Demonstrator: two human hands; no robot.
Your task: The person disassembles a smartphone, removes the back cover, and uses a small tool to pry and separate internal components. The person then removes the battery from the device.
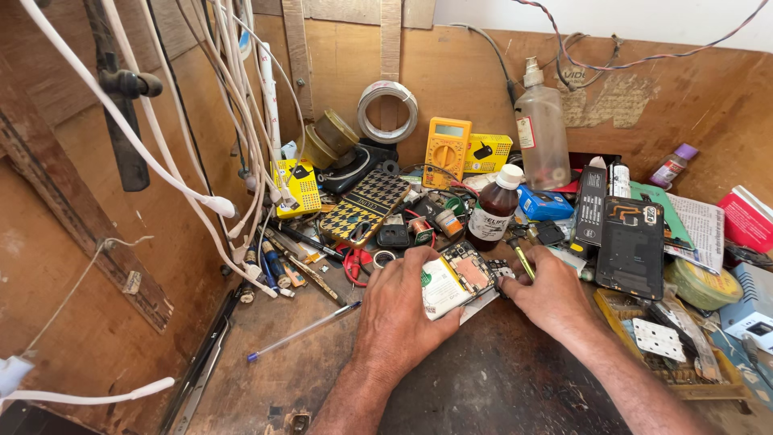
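The left hand [396, 310] lies palm down on the dark, worn wooden worktop [483, 379], its fingers curled over the left edge of an opened mobile phone with exposed circuit board and white battery [452, 282], which it holds in place. The phone lies flat at the centre of the worktop, between the two hands, tilted slightly to the right.

The right hand [551, 294] is closed around a thin tool with a yellow-green handle [523, 262]. The handle projects upward from the fingers; the tip points toward the right end of the phone. Whether the tip touches the board cannot be determined.

Just behind the phone stands a brown glass bottle with white cap and white label [493, 208]. A yellow digital multimeter [448, 149] leans against the wooden back wall, with a clear plastic spray bottle [541, 129] to its right. A black phone rear housing [632, 246] lies right of the right hand. A phone case with a black-and-gold pattern [365, 205] lies behind and left of the left hand. A clear ballpoint pen with blue cap [304, 330] lies on the worktop, well left of the left hand. White cables [161, 153] hang down along the left wall.
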